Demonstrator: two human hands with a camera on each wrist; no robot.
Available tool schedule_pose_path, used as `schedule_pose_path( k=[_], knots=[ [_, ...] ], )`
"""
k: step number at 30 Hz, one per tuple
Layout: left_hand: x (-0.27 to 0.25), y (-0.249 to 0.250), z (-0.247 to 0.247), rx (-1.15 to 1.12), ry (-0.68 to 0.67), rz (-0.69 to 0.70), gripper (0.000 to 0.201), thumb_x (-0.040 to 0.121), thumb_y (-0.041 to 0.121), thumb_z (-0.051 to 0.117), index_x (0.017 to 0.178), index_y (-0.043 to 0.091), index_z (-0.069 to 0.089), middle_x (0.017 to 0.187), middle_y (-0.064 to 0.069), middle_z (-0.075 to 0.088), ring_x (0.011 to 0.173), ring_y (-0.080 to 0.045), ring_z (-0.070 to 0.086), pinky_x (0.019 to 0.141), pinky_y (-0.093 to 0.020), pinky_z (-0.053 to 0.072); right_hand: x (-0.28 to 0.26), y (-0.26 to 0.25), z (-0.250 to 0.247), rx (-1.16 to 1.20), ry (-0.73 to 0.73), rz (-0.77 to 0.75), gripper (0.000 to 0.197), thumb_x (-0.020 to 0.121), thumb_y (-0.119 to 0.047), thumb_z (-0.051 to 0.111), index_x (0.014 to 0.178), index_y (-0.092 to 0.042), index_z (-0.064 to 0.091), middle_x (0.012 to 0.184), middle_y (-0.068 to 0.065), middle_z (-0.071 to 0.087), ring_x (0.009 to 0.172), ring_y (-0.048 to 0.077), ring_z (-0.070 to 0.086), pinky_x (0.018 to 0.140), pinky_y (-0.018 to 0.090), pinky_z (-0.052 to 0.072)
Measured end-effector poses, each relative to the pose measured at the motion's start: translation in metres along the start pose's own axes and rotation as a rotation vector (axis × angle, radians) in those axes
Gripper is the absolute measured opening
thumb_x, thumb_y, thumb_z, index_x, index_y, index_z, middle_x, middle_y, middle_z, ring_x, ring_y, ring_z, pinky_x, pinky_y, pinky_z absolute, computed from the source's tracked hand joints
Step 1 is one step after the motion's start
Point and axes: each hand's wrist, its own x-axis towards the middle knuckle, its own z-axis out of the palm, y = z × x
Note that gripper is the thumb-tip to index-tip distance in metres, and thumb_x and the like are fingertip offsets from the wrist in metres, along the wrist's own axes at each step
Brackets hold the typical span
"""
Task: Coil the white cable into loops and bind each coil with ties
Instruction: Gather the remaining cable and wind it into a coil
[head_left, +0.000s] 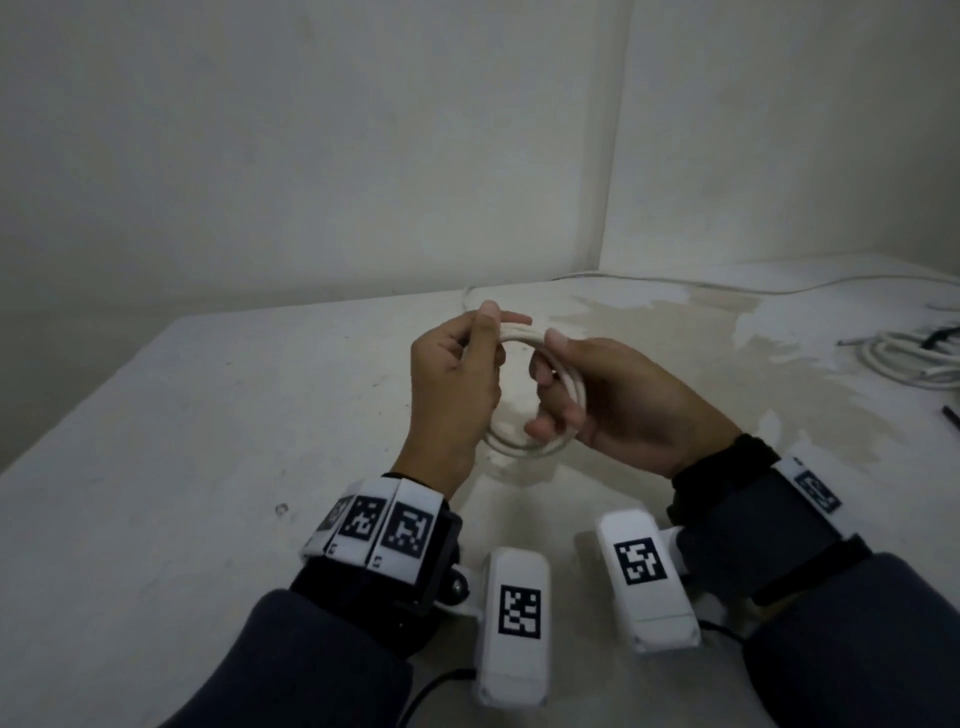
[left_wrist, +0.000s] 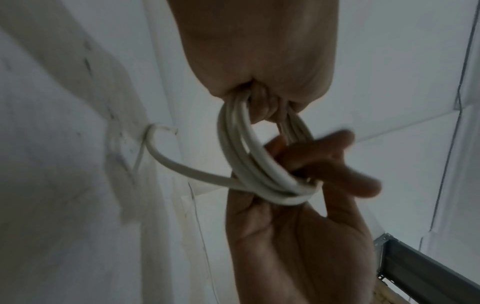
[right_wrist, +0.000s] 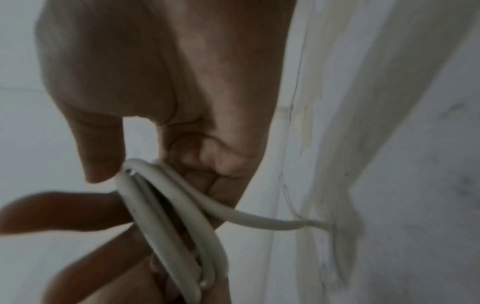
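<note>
Hands, two, left hand (head_left: 457, 387) and right hand (head_left: 613, 400), gripping one white cable coil (head_left: 524, 395), perhaps four loops

The white cable (head_left: 524, 441) has a smooth, matt plastic-looking sheath; the table (head_left: 182, 415) below it is pale, matt and scuffed, with a duller tan stain (head_left: 691, 332) at right of centre; the sleeves (head_left: 322, 670) in the lower frame look like soft dark cloth; the 2 wrist camera housings (head_left: 514, 623) are smooth white plastic.

bare table (head_left: 182, 415) left, cable pile (head_left: 904, 358) right
</note>
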Motion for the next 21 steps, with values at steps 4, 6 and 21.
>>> schedule_pose_path(
  k=[4,6,21],
  knots=[
    [0.004,0.000,-0.005,-0.089,-0.009,-0.101,0.033,0.102,0.022,0.041,0.083,0.009,0.065,0.046,0.010,0.036,0.038,-0.004,0.024,0.037,-0.017,0.022,0.006,0.003,0.008,0.201,0.006,0.035,0.032,0.090,-0.036,0.043,0.070,-0.012,0.048,0.041,-0.007,0.033,0.037,0.008,0.037,0.065,0.025,0.049],
    [0.005,-0.005,-0.005,-0.014,-0.021,-0.161,0.033,0.102,0.028,0.040,0.087,0.009,0.062,0.056,0.004,0.044,0.038,-0.005,0.034,0.038,-0.018,0.032,0.009,0.004,0.010,0.224,0.111,0.037,0.034,0.093,-0.036,0.043,0.068,-0.013,0.046,0.040,-0.009,0.025,0.032,0.006,0.025,0.054,0.022,0.044],
    [0.011,-0.033,-0.024,-0.190,0.048,-0.591,0.019,0.095,-0.003,0.046,0.107,-0.007,0.060,0.084,-0.015,0.058,0.067,-0.016,0.056,0.057,-0.021,0.052,0.009,0.000,-0.002,0.562,0.186,-0.099,0.039,0.095,-0.033,0.042,0.062,-0.013,0.046,0.036,-0.008,0.025,0.029,0.006,0.024,0.045,0.019,0.041]
  ],
)
